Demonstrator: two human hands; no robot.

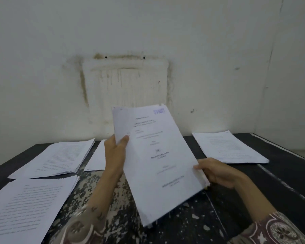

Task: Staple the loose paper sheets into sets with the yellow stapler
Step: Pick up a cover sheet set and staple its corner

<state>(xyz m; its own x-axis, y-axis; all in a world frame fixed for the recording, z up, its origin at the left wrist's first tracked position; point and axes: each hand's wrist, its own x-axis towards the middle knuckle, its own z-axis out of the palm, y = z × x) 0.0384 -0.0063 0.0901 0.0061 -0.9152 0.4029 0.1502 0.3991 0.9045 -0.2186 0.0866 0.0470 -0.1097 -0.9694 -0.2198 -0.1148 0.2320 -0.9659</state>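
Observation:
A set of white printed sheets (158,161) with a title page and a blue stamp at its top right is held up, tilted, above the table. My left hand (115,150) pinches its left edge near the top, thumb on the front. My right hand (217,170) grips its right edge lower down, fingers curled round the stack. A small yellow bit shows just under the sheets' lower right edge; I cannot tell what it is. No whole stapler shows anywhere.
Four other piles of printed paper lie on the dark, paint-worn table (218,217): one at the far left (60,157), one at the near left (25,208), one behind my left hand (97,155), one at the far right (229,147). A stained white wall stands close behind.

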